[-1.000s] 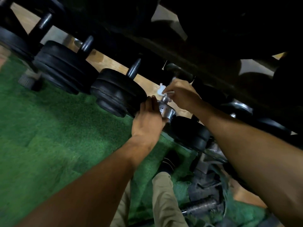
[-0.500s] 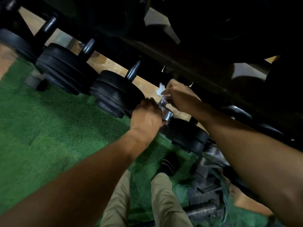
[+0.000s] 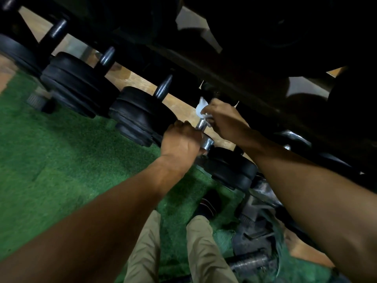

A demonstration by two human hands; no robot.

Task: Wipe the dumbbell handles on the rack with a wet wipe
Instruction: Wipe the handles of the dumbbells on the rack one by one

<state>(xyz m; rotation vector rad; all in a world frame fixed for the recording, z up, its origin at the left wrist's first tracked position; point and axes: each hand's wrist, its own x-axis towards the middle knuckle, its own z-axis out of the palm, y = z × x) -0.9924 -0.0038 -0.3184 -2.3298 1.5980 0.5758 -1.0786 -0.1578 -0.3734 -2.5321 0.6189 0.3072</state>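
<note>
Head view: the left hand (image 3: 181, 140) grips the chrome dumbbell handle (image 3: 204, 132) at its near end; the right hand (image 3: 221, 117) pinches the wet wipe (image 3: 201, 108) around its far part, seemingly tight under the dark rack (image 3: 234, 78).

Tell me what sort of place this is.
Most likely a gym's weights area. A row of black dumbbells sits on a dark rack, green artificial turf covers the floor, and the right hand holds a white wet wipe on a chrome dumbbell handle.
</note>
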